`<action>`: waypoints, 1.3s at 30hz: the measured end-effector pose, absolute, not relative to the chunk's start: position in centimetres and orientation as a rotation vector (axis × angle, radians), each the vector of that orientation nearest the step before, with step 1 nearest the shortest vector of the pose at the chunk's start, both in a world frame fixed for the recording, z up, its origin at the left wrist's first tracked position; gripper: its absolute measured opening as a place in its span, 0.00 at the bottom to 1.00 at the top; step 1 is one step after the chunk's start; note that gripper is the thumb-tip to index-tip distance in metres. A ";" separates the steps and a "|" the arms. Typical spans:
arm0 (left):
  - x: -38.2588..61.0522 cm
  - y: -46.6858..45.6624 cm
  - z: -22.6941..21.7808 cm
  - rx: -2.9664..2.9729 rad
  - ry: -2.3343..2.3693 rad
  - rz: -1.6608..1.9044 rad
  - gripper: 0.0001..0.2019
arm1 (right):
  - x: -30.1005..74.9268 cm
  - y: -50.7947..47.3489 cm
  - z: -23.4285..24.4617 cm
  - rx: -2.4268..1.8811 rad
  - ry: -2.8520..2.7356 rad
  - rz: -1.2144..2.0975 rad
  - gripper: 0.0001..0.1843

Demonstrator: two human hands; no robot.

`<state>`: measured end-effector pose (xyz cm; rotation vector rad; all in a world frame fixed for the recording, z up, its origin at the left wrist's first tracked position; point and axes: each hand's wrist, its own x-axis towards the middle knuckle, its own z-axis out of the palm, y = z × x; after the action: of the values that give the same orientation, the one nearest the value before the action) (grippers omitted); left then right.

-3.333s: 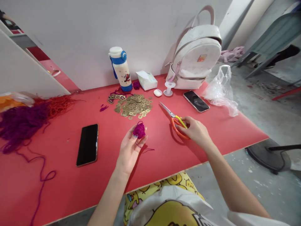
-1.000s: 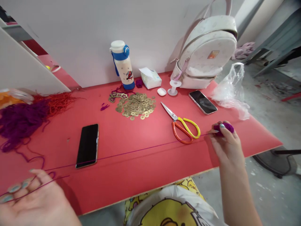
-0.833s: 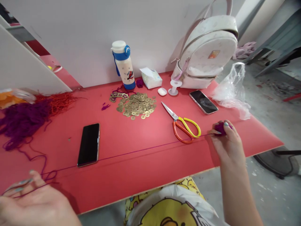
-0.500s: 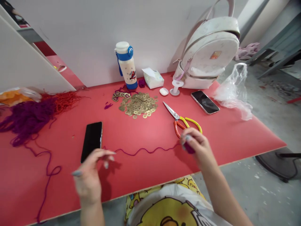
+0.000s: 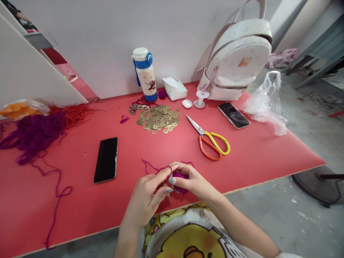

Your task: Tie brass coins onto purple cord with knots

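Near the table's front edge my two hands meet. A small ball of purple yarn (image 5: 181,182) sits in my right hand (image 5: 194,181), whose fingers are closed around it. Beside it is my left hand (image 5: 150,191), fingers curled; a strand of the yarn passes over its index finger, and its inner fingers are partly hidden. The strand's loose end (image 5: 146,163) lies on the table beyond the left hand. To the right, scissors (image 5: 206,138) with a red and a yellow handle lie with points away from me. A black phone (image 5: 106,160) lies to the left.
Many brass coins with holes (image 5: 161,118) lie in a heap at mid-table. Behind stand a bottle (image 5: 145,77), a tissue pack (image 5: 176,89), a white spool (image 5: 200,99) and a backpack (image 5: 236,61). A second phone (image 5: 233,115) and plastic bag (image 5: 266,107) are right; purple yarn (image 5: 37,134) is left.
My left hand has moved right and my right hand has come left with the yarn ball, so they meet. The long strand across the table has been drawn in toward them.
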<state>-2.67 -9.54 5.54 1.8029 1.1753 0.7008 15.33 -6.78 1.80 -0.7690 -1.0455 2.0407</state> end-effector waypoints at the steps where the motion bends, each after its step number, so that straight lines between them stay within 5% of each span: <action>1: -2.7 -9.5 5.4 1.820 1.186 0.705 0.30 | 15.5 -6.9 1.8 -0.754 -1.061 2.080 0.15; 11: -5.5 -9.9 5.1 1.640 1.553 0.921 0.14 | 19.2 -5.3 1.8 -0.676 -0.894 1.901 0.20; 22: -11.2 -9.7 3.8 0.781 1.636 1.635 0.13 | 25.7 -4.1 2.3 -1.046 -0.612 1.512 0.20; 32: -12.4 -9.6 3.4 0.668 1.606 1.749 0.15 | 25.8 -3.7 1.0 -1.183 -0.667 1.315 0.16; 39: -11.8 -9.9 2.3 0.989 1.971 1.752 0.12 | 25.9 -3.1 1.8 -0.719 -0.274 1.696 0.12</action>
<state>-11.81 -9.86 2.30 0.9892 1.9712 1.7520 25.95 -3.08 1.78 -0.7195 -0.2741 1.6957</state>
